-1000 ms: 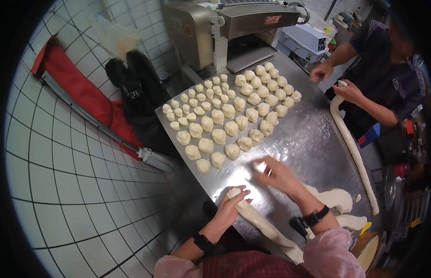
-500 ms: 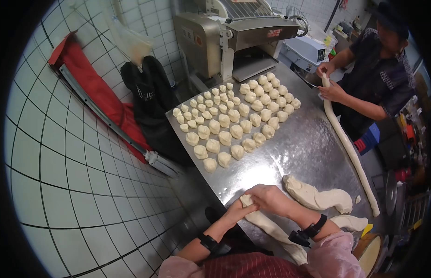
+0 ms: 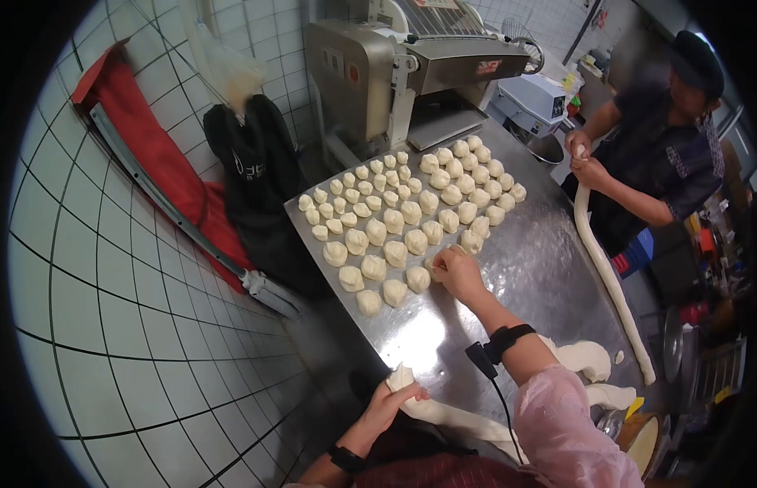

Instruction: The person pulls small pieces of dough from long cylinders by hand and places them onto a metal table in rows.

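Observation:
My left hand (image 3: 387,408) is wrapped round the near end of a thick dough rope (image 3: 460,423), whose torn tip pokes up above the fist. The rope runs right along the table's near edge and passes under my right sleeve. Out over the steel table, my right hand (image 3: 460,273) has its fingers closed on a dough piece (image 3: 433,268) at the front row of portions; the fingers cover much of it. Rows of round dough pieces (image 3: 395,254) lie beyond it, with smaller lumps (image 3: 352,196) toward the far left.
Across the steel table (image 3: 525,285), a co-worker (image 3: 655,154) grips a long dough rope (image 3: 600,252) along the right edge. A thick dough slab (image 3: 586,358) lies near my right forearm. A dough-rolling machine (image 3: 411,73) stands at the back; a tiled wall (image 3: 110,325) is left.
My hands were together at the rope's end; now my right hand has moved away to the dough rows. My left hand has shifted lower left with the rope. The co-worker's hands have shifted slightly.

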